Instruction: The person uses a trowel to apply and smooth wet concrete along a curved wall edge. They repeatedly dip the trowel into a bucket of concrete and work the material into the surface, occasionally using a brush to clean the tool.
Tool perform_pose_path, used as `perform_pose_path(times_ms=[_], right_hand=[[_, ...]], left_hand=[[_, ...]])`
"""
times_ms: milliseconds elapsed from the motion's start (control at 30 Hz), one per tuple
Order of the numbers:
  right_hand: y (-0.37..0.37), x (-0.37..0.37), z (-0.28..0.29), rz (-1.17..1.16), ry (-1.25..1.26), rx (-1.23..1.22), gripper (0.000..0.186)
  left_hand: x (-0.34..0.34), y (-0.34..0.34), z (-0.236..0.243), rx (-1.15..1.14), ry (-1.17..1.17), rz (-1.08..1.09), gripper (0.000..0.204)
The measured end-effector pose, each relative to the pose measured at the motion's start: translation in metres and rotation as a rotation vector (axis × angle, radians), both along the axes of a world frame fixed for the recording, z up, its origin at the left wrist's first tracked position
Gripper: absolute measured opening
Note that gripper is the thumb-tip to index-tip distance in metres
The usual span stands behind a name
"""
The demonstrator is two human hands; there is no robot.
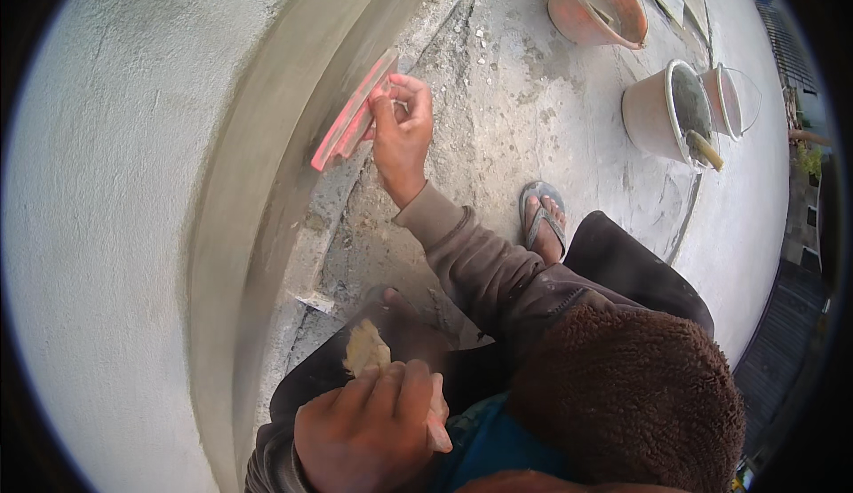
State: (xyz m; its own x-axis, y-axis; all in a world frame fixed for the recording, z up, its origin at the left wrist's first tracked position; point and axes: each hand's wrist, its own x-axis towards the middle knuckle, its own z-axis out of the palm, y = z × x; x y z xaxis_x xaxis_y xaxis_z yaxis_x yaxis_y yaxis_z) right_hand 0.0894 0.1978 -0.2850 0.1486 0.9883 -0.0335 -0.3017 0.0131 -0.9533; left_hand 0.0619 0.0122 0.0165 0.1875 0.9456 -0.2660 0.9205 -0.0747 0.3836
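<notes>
You have the pink float [354,111] at the wall's foot, its long face seemingly against the smooth lower band [267,253]. It looks like a light, stiff plate, probably slick where wet, and more likely to chip at a corner than to bend. Your right hand [404,133] pinches the back of it between thumb and curled fingers; that raised middle is the place to hold, as an edge grip would probably let it twist. Your left hand [364,422] is curled around a hand tool [366,347], its pale, crusted end beyond the knuckles; you cannot tell the rest of its shape.

Watch the ledge where the band meets the rough concrete ground [480,120]: grit there could catch a corner. Along the wall you have a long run; to the right, room stretches toward the orange bucket [569,13] and pale bucket [649,115], both well apart from the float. Nearer in, your sandalled foot [546,226] and dark trouser leg [302,386] limit a backward pull.
</notes>
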Motion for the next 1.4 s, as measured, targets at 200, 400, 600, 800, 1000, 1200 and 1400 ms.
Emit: perform_pose_path(times_ms=[200, 400, 600, 800, 1000, 1200, 1400], right_hand=[[0.133, 0.007, 0.066, -0.002, 0.243, 0.089, 0.026], [-0.120, -0.060, -0.019, 0.125, -0.348, 0.215, 0.021], [-0.063, -0.028, 0.006, 0.082, 0.083, -0.032, 0.033], [0.006, -0.040, 0.042, 0.031, 0.009, 0.073, 0.029], [-0.172, -0.058, -0.007, 0.284, -0.292, 0.143, 0.025], [0.012, -0.035, 0.036, -0.004, 0.113, 0.098, 0.026], [-0.162, -0.072, -0.001, 0.215, -0.220, 0.147, 0.025]], left_hand=[[-0.009, -0.027, -0.013, 0.162, -0.079, 0.105, 0.008], [-0.009, -0.032, -0.010, 0.098, -0.053, 0.095, 0.009], [-0.009, -0.038, -0.013, 0.151, -0.076, 0.151, 0.008], [-0.014, -0.052, -0.007, 0.150, -0.047, 0.196, 0.009], [-0.009, -0.036, -0.004, 0.160, -0.015, 0.193, 0.008], [-0.019, -0.051, 0.008, 0.094, 0.050, 0.314, 0.007], [-0.028, -0.048, 0.013, 0.088, 0.049, 0.397, 0.010]])
